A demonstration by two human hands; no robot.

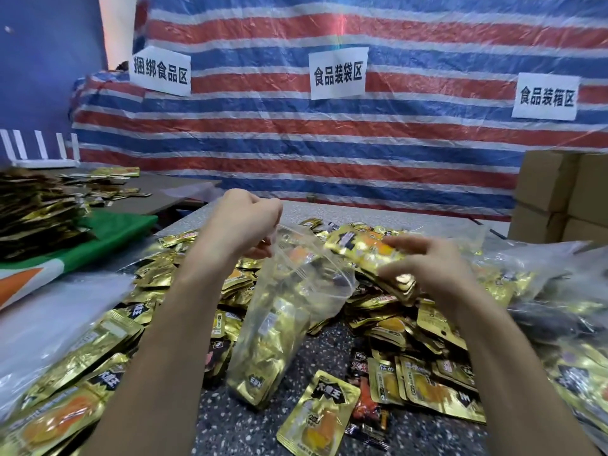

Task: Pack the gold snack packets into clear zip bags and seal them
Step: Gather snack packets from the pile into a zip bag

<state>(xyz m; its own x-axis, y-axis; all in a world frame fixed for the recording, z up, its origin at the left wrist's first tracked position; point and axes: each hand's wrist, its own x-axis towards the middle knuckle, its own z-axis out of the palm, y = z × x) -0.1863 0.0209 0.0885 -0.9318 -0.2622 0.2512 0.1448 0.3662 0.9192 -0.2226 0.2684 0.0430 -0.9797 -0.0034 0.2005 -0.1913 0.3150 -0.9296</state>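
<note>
A clear zip bag [289, 301] hangs upright in the middle of the view, its mouth open and several gold snack packets sitting in its lower half. My left hand [243, 222] pinches the bag's upper rim on the left side. My right hand [424, 261] grips a stack of gold packets [371, 255] just right of the bag's mouth, tilted toward the opening. Loose gold packets [424, 383] lie heaped across the speckled table [237, 429] around and behind the bag.
Filled clear bags [539, 291] lie at the right, more plastic [49, 311] at the left. A dark stack of packets [36, 215] rests on a green cloth [121, 228] at far left. Cardboard boxes [559, 199] stand at the right. A striped tarp [296, 133] with paper signs backs the table.
</note>
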